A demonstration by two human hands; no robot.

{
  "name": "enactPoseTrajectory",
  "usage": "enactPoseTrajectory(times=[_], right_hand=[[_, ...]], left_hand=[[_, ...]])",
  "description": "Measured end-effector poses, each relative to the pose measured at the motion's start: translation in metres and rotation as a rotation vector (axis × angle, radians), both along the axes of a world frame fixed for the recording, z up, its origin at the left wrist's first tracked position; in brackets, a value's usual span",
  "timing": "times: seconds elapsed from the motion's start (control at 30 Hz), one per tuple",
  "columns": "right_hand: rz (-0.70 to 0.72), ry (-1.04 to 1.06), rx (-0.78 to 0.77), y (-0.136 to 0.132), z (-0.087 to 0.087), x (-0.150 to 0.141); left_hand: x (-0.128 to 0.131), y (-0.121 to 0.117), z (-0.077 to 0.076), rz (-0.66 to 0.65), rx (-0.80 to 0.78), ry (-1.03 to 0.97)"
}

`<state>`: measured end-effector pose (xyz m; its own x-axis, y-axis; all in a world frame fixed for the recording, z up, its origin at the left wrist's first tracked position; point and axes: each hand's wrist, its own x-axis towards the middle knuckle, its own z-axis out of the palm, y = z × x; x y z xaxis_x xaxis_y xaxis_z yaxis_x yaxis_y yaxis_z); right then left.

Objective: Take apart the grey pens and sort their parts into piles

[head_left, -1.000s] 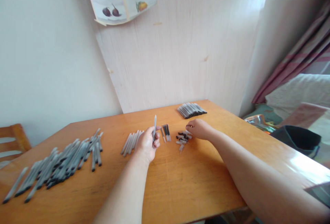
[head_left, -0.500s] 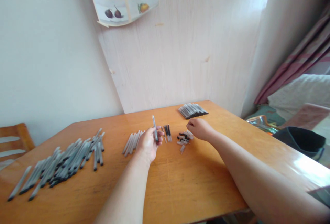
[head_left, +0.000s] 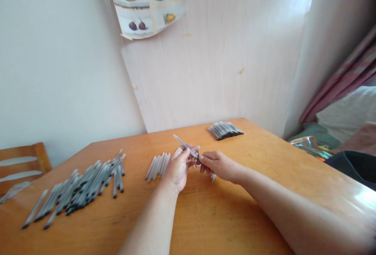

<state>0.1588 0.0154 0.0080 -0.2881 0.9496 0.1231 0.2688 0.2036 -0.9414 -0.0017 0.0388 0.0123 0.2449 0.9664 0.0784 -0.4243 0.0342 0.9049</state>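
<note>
My left hand point(head_left: 178, 170) is closed around a slim, clear pen point(head_left: 182, 141), which points up and to the left. At the pen's lower end, my right hand point(head_left: 216, 165) pinches a small black pen part point(head_left: 197, 155) against it, partly covered by the fingertips. Just left of my left hand lies a row of pale pen barrels point(head_left: 157, 167). Below my right hand, a few small clear pieces point(head_left: 213, 177) peek out; the rest of that pile and the thin refills are hidden behind my hands.
On the wooden table point(head_left: 199, 216), a large heap of black-ended pens point(head_left: 85, 186) spreads at the left. A neat stack of pens point(head_left: 225, 130) lies at the back right. A chair point(head_left: 26, 165) stands at the left, a dark bin point(head_left: 352, 169) at the right.
My right hand has moved left from the pile of small pieces to the pen's lower end. The pen has tilted from upright towards the left. The view has shifted slightly.
</note>
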Motion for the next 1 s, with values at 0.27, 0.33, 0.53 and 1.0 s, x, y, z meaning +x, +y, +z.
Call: enactPoseTrajectory(times=[0.27,0.33,0.53,1.0], right_hand=[[0.027,0.165,-0.096,0.002,-0.002,0.001],[0.013,0.168,-0.075,0.005,-0.005,0.001],[-0.037,0.127,0.039,0.008,-0.01,0.002],[-0.086,-0.045,0.108,0.007,-0.007,0.003]], left_hand=[[0.001,-0.002,0.001,-0.022,0.029,-0.009],[0.002,-0.002,0.0,-0.009,0.034,0.008],[0.004,-0.001,-0.002,0.035,0.035,0.007],[0.004,0.003,-0.007,0.051,0.067,-0.021]])
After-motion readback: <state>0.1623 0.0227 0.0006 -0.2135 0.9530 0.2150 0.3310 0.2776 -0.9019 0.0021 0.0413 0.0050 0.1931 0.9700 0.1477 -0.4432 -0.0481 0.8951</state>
